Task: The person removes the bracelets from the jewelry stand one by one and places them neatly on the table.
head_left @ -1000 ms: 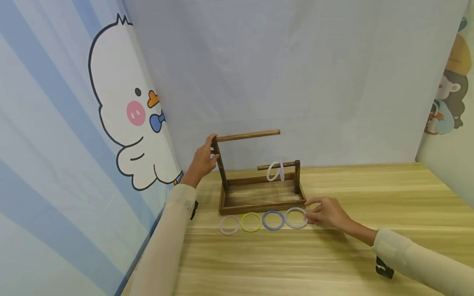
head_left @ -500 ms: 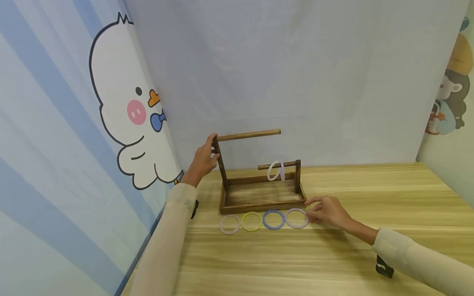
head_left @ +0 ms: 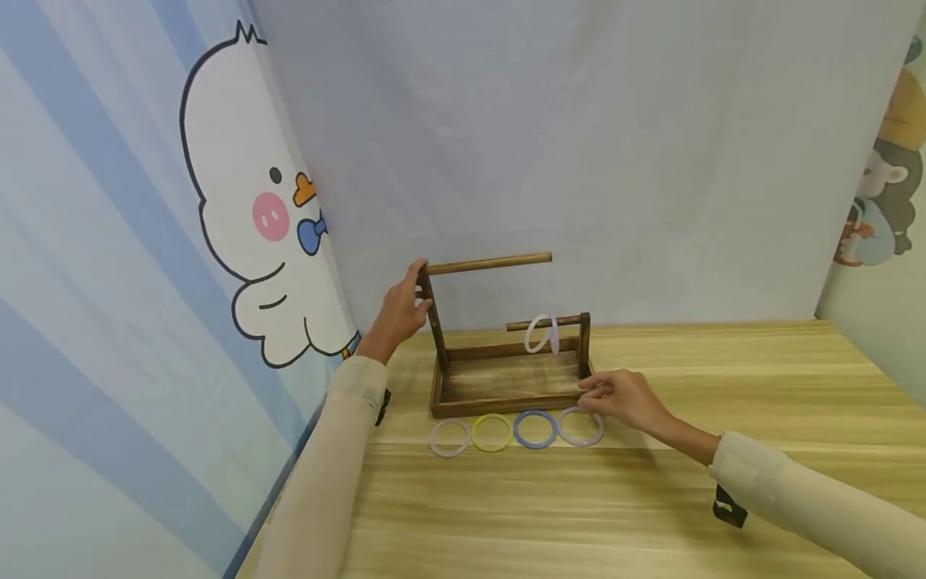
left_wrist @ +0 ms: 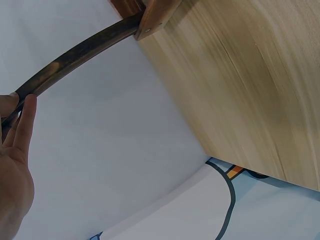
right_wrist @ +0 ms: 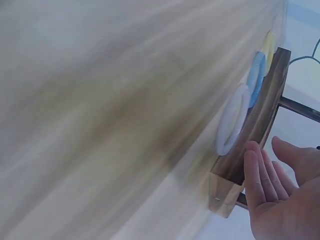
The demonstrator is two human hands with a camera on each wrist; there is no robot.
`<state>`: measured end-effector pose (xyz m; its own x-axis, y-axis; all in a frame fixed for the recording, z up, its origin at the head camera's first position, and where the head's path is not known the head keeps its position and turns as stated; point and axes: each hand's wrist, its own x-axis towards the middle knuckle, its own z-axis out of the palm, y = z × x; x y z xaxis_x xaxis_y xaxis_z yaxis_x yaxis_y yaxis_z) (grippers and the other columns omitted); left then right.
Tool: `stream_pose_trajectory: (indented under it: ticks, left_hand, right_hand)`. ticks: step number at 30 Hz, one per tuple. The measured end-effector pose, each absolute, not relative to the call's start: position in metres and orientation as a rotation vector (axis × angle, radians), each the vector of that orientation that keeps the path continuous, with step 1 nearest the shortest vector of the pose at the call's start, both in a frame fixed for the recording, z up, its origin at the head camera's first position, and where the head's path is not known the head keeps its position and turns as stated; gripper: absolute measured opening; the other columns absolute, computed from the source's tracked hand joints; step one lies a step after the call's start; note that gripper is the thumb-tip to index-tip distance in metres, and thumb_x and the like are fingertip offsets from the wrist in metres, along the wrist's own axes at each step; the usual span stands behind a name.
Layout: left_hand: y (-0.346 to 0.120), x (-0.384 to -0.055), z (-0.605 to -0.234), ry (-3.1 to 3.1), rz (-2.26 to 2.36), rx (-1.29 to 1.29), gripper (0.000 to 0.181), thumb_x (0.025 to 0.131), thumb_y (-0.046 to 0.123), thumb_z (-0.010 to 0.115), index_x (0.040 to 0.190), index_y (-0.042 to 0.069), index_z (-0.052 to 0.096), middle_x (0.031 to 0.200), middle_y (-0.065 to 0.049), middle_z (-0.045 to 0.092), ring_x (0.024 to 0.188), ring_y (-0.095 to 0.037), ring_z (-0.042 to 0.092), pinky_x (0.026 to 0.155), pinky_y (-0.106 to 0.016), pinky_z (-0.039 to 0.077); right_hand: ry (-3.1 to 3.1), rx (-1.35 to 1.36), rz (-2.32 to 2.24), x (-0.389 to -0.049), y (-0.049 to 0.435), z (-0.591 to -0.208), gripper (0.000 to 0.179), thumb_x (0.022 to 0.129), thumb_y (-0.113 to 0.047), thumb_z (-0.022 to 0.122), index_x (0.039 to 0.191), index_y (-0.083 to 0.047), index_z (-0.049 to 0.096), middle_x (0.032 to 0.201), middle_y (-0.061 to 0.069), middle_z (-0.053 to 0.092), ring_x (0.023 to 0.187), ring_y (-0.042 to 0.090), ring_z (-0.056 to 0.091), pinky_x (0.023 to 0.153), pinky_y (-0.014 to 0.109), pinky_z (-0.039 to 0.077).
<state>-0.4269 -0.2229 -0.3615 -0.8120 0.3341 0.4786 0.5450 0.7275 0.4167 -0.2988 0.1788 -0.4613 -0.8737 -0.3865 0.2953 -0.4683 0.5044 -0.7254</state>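
My left hand (head_left: 401,314) pinches the top of the tall left post (head_left: 437,326) of a dark wooden rack (head_left: 506,404). In the left wrist view, thumb and fingers lie on either side of that post. My right hand (head_left: 625,400) is over the rack's front right corner, fingers extended and holding nothing. Partly beneath it, a lilac ring (head_left: 581,444) lies on the table. Left of that lie a blue ring (head_left: 535,447), a yellow ring (head_left: 492,450) and a pale pink ring (head_left: 450,456). A white ring (head_left: 527,341) and a lilac ring (head_left: 555,336) hang on the short lower bar.
The rack's long upper bar (head_left: 492,264) juts rightward from the tall post, with its right end free. A wood-grain table (head_left: 723,386) carries everything. Behind it hangs a grey cloth (head_left: 651,161), and a striped cloth with a cartoon bird (head_left: 239,161) stands at left.
My right hand has risen from beside the lilac ring on the table and shifted left, toward the rack's corner. The left hand keeps its hold, and the rings remain in place.
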Motion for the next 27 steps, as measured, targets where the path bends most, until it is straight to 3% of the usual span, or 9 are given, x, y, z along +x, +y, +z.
stream_pose_trajectory:
  ticks: [7, 17, 27]
  left_hand:
    - [-0.222, -0.424, -0.359, -2.564, -0.759, -0.671, 0.074, 0.099, -0.005, 0.065, 0.16, 0.006, 0.025, 0.13, -0.027, 0.061, 0.114, -0.04, 0.068, 0.096, -0.044, 0.06]
    - [-0.223, -0.423, -0.36, -2.549, -0.764, -0.682, 0.073, 0.099, -0.004, 0.065, 0.16, 0.006, 0.026, 0.13, -0.028, 0.061, 0.113, -0.041, 0.069, 0.094, -0.048, 0.06]
    - [-0.224, -0.424, -0.361, -2.534, -0.758, -0.685, 0.073, 0.099, -0.005, 0.066, 0.159, 0.005, 0.027, 0.128, -0.027, 0.062, 0.111, -0.04, 0.07, 0.094, -0.044, 0.061]
  right_hand:
    - [-2.614, 0.748, 1.222, -0.307, 0.161, -0.451, 0.033, 0.094, -0.012, 0.079, 0.118, 0.009, 0.073, 0.099, 0.017, 0.078, 0.086, 0.027, 0.078, 0.07, 0.031, 0.065]
    - [-2.542, 0.75, 1.251, -0.32, 0.133, -0.438, 0.031, 0.093, -0.005, 0.078, 0.119, 0.012, 0.071, 0.103, 0.022, 0.077, 0.09, 0.035, 0.077, 0.073, 0.035, 0.065]
    - [-2.496, 0.68, 1.327, -0.331, 0.117, -0.432, 0.031, 0.094, -0.007, 0.077, 0.119, 0.011, 0.072, 0.106, 0.024, 0.076, 0.093, 0.035, 0.077, 0.074, 0.036, 0.065]
